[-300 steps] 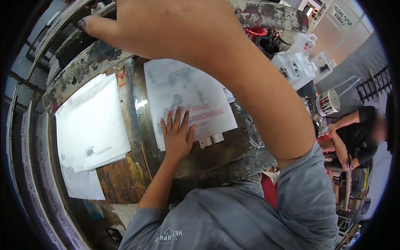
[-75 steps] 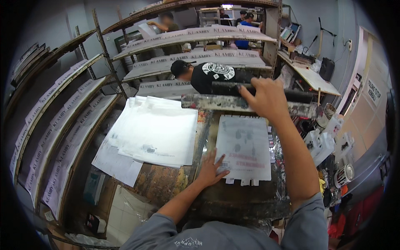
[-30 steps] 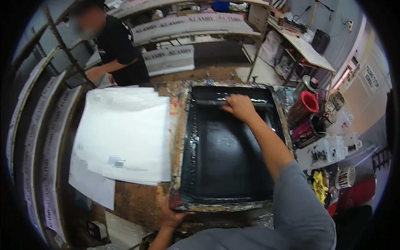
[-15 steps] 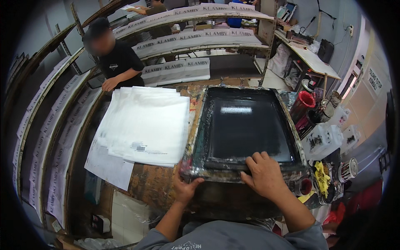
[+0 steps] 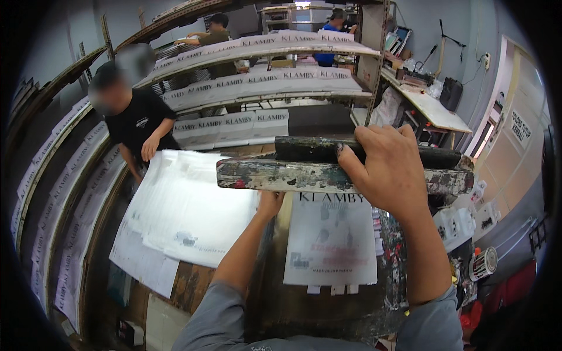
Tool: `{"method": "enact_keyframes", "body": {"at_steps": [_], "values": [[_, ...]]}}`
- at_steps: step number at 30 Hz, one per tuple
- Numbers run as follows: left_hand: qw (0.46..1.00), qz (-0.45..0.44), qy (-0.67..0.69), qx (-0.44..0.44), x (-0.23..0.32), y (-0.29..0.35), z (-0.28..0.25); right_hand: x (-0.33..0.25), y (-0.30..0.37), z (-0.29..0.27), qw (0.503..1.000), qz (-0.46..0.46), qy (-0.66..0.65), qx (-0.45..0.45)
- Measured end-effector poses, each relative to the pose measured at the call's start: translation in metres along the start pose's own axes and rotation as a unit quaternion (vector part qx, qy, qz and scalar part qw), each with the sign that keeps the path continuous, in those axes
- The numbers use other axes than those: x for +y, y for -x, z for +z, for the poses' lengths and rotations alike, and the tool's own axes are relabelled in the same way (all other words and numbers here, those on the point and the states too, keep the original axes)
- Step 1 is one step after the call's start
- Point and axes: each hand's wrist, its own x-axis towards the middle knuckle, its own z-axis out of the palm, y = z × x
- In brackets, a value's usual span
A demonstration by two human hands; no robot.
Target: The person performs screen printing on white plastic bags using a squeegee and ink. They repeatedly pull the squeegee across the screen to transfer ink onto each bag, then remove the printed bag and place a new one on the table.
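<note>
My right hand [image 5: 389, 167] is closed over the near edge of a paint-spattered screen-printing frame [image 5: 281, 175], which stands tilted up with that edge raised. A long dark bar, likely a squeegee [image 5: 316, 150], lies along the edge under the fingers. Below the frame, a semi-transparent printed bag [image 5: 333, 251] lies flat on the dark work table [image 5: 272, 292]. My left hand [image 5: 270, 203] is at the right side of a stack of white bags [image 5: 187, 205]; its fingers are mostly hidden behind the frame, and I cannot tell whether they grip a bag.
A person in black [image 5: 137, 120] stands beyond the stack. Curved drying racks [image 5: 88, 175] with printed bags run along the left and back. Cans [image 5: 483, 263] and plastic containers [image 5: 448, 225] stand at the right. Two more people work behind the racks.
The screen frame has swung up from flat, its near edge lifted by my right hand, uncovering the printed bag. My left hand has left the frame's corner and moved forward to the stack.
</note>
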Motion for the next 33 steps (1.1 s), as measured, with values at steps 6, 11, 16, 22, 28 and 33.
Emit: {"method": "enact_keyframes", "body": {"at_steps": [6,11,16,22,28,33], "values": [[0.986,0.148,-0.056,0.045,-0.068,-0.045,0.086,0.014,-0.023,0.001,1.0,-0.012,0.005,0.015],[0.991,0.113,-0.068,0.014,-0.061,-0.043,0.079,0.005,-0.016,0.004,1.0,0.003,-0.007,0.018],[0.998,-0.019,-0.007,-0.052,-0.034,-0.021,0.007,0.0,-0.014,0.0,0.999,-0.012,-0.01,0.033],[0.97,-0.186,-0.076,0.137,-0.036,0.132,-0.171,-0.002,0.011,0.0,0.999,0.01,0.016,-0.033],[0.906,-0.256,-0.149,0.302,-0.093,0.259,-0.308,-0.009,0.024,0.001,1.0,-0.009,0.009,0.019],[0.851,-0.308,-0.297,0.305,-0.122,0.298,-0.423,-0.009,0.034,0.005,0.999,-0.016,0.044,0.01]]}}
